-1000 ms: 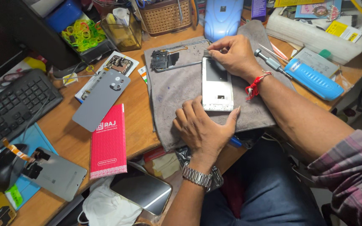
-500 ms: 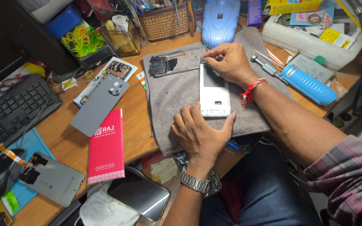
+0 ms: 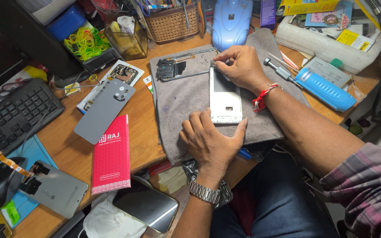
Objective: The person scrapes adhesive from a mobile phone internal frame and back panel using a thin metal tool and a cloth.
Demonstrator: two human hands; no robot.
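We count one opened white phone body (image 3: 225, 98) lying face up on one grey cloth (image 3: 186, 99) near the middle of the wooden desk (image 3: 140, 112). Beside it on the cloth rests one detached frame with a circuit board (image 3: 173, 68). Two loose grey back covers (image 3: 104, 110) lie at the left, plus one red box (image 3: 111, 155) and one blue screwdriver case (image 3: 326, 88). Our left hand (image 3: 210, 139) lies flat, fingers loosely spread, its thumb and forefinger bracing the phone's lower edge. Our right hand (image 3: 239, 66) curls at the top end, fingertips pinched against the upper corner.
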